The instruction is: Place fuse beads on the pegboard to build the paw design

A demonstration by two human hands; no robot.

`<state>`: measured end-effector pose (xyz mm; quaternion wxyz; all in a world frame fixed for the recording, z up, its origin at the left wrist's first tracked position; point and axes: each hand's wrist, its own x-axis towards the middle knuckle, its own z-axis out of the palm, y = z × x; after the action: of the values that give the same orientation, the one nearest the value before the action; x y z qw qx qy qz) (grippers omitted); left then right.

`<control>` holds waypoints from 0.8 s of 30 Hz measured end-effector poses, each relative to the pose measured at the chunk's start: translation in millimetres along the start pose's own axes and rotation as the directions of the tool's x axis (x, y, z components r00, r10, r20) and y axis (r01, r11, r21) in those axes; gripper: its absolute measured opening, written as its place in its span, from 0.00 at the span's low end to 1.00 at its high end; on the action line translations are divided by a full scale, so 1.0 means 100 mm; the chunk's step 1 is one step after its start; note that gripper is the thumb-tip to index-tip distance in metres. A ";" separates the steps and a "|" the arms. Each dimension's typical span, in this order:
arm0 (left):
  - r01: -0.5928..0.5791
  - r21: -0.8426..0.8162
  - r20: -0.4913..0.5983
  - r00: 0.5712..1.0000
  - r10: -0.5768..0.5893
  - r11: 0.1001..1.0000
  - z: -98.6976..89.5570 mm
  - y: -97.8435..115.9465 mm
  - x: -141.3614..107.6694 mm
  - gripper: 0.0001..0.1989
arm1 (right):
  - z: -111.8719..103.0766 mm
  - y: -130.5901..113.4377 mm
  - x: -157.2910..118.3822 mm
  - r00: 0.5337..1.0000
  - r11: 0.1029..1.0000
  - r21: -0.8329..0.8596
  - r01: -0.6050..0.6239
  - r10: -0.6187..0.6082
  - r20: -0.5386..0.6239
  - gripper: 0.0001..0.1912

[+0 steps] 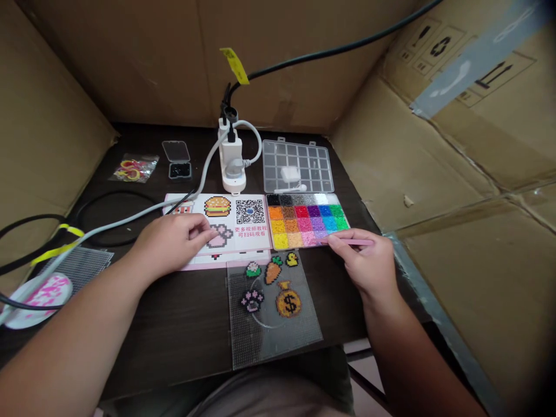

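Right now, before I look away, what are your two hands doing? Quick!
Left hand: open, resting on the pattern card, holding nothing.
Right hand: closed, holding pink tweezers.

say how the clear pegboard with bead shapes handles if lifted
The pegboard looks thin and light, so it would likely flex. The bead shapes, like the money bag, probably sit loose and could slide if tilted.

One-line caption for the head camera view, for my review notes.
Left hand on a printed pattern card, right hand holding a pink stick at a tray of colored beads.
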<state>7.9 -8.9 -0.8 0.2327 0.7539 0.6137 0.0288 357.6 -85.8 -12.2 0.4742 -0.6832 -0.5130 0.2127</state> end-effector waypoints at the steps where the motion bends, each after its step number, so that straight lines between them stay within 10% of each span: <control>1: 0.002 0.001 0.003 1.000 -0.002 1.000 0.00 0.00 0.00 0.17 | 0.00 0.00 0.00 1.000 1.000 -0.002 -0.005 0.005 -0.005 0.11; 24: 0.009 0.004 -0.002 1.000 -0.009 1.000 0.01 0.00 0.00 0.17 | -0.02 0.02 0.00 1.000 0.998 0.058 0.024 -0.023 -0.018 0.10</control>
<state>8.0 -9.1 -1.9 0.2305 0.7517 0.6173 0.0271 359.9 -87.0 -13.5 0.5008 -0.6649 -0.5103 0.2160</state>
